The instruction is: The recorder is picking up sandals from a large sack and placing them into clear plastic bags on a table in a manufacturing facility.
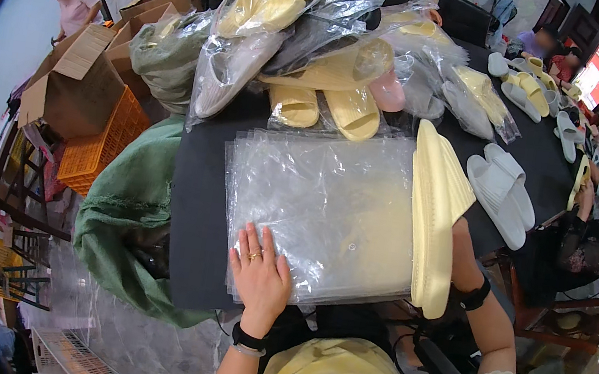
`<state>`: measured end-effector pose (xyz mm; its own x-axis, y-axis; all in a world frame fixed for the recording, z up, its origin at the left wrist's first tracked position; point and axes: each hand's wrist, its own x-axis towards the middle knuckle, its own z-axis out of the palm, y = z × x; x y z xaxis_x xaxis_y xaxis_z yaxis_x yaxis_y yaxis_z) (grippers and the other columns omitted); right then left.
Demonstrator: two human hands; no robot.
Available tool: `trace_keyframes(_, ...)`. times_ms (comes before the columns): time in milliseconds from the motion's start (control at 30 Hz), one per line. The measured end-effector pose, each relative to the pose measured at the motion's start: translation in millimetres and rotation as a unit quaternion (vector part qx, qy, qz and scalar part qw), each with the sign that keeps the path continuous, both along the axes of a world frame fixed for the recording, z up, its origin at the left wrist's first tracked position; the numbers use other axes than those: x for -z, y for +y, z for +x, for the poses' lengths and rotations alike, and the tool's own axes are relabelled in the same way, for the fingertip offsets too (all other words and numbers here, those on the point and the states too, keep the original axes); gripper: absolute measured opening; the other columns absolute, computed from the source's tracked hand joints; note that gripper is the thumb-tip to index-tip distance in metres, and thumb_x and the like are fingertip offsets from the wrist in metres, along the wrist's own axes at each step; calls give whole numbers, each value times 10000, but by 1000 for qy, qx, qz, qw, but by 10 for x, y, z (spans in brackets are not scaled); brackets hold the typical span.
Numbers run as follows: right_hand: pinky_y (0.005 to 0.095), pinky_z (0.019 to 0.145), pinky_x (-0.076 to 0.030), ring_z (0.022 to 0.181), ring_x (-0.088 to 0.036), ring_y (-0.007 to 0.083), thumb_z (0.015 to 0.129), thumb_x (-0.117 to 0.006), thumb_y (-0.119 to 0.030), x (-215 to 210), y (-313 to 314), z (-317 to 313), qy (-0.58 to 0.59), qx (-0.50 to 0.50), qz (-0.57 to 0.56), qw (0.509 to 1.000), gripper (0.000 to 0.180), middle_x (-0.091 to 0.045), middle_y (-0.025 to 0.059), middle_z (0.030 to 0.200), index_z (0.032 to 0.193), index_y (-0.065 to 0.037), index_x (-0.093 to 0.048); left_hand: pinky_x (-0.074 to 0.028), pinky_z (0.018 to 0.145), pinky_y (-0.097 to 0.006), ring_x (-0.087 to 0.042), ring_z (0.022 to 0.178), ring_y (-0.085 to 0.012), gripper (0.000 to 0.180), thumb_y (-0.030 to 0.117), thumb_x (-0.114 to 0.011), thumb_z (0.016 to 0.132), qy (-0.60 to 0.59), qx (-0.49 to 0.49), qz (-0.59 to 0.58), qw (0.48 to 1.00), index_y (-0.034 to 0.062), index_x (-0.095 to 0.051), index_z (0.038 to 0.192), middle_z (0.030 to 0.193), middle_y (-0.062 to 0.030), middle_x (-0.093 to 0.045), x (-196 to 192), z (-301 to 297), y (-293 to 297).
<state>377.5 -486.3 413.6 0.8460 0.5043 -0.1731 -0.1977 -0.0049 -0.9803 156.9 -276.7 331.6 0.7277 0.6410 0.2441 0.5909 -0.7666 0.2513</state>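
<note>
Two yellow slippers (434, 217), pressed sole to sole, stand on edge at the right side of the bag stack (327, 206); the right hand (459, 248) is mostly hidden behind them, so its finger spread cannot be told. The left hand (260, 277) lies flat, fingers spread, on the stack's near left corner. The foam looks light and springy, best gripped mid-length; the bags look thin and slippery.

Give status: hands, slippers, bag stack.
Left hand flat on clear bag stack, holding nothing. Right hand mostly hidden, gripping pale yellow slippers on edge at stack's right side. Bagged slippers piled behind.
</note>
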Motion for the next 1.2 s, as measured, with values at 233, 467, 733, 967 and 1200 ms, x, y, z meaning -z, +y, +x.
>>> trace_keyframes(233, 371, 591, -460, 638, -619, 263, 835, -598, -297, 298, 537, 237, -286, -41, -314, 905, 373, -625, 199, 716, 836, 76, -606, -220, 1066, -525, -285, 1344, -355, 560, 274, -460, 882, 18, 14, 25, 999, 20, -378, 1374, 1464, -210, -280, 2, -4, 17)
trace_keyframes(467, 410, 608, -474, 650, -620, 339, 807, -618, -451, 378, 636, 305, -297, -174, -376, 860, 516, -619, 211, 691, 728, 59, -601, -257, 1068, -491, -292, 1333, -396, 578, 290, -551, 891, 45, 116, -102, 987, -32, -383, 1341, 1416, -253, -333, -477, -241, 267)
trace_keyframes(733, 418, 609, -472, 654, -614, 352, 819, -610, -444, 312, 649, 276, -304, -194, -391, 847, 506, -616, 214, 695, 726, 54, -601, -441, 902, -412, -561, 1056, -388, 507, 333, -611, 877, -102, 95, -133, 981, -78, -534, 1163, 1119, -263, -586, -1151, 607, 1307)
trace_keyframes(967, 434, 626, -480, 645, -612, 374, 834, -595, -408, 374, 632, 293, -331, -180, -367, 851, 492, -608, 238, 676, 721, 70, -597, -430, 581, -240, -585, 686, -105, 358, 353, -606, 895, -175, 14, -379, 909, -4, -630, 906, 761, -34, -617, -720, 1223, 1828)
trace_keyframes(1200, 444, 652, -489, 680, -615, 401, 848, -581, -361, 310, 677, 282, -328, -196, -373, 845, 477, -606, 270, 698, 734, 103, -588, -366, 400, -274, -505, 479, -97, 275, 257, -607, 894, -190, -90, -458, 864, 13, -620, 767, 627, -39, -587, -94, 1135, 2116)
